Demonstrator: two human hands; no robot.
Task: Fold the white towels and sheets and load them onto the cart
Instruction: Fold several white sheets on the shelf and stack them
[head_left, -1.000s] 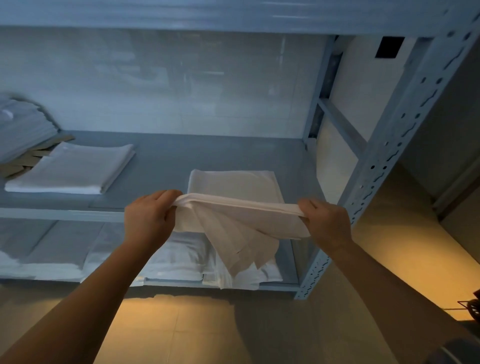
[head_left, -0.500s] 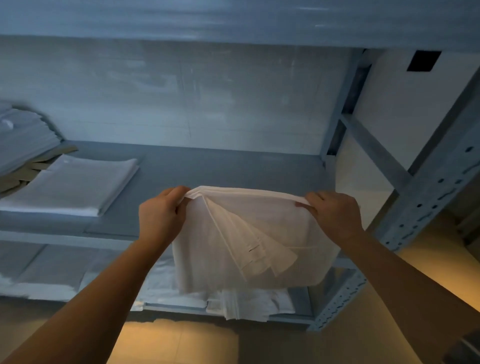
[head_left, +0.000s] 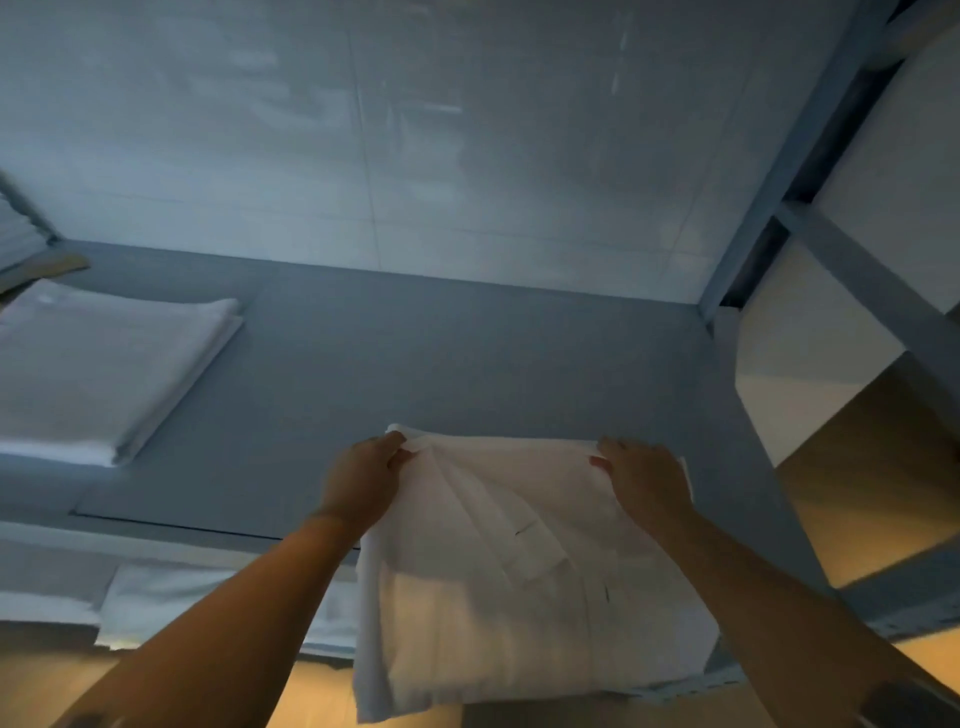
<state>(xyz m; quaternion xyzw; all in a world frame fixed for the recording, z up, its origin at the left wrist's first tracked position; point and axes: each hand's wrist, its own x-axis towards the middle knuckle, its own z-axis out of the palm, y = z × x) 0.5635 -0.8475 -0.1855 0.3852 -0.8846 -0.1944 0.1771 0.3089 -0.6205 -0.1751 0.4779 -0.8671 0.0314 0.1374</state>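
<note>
A folded white sheet (head_left: 498, 587) hangs by its top edge over the front of the grey-blue shelf (head_left: 441, 364). My left hand (head_left: 363, 480) grips its upper left corner, and my right hand (head_left: 644, 480) grips the upper right corner. The sheet's loose inner layers fan out below my hands. Its lower part covers the shelf's front edge and the level beneath.
A flat stack of folded white linen (head_left: 109, 374) lies on the left of the same shelf. More piled linen (head_left: 15, 234) sits at the far left. White sheets (head_left: 156, 603) lie on the lower shelf. A metal upright (head_left: 779, 171) and a diagonal brace stand to the right.
Both hands have carried the sheet up and forward over the shelf, and the view has moved closer. The folded sheet seen lying under it a second ago is out of sight.
</note>
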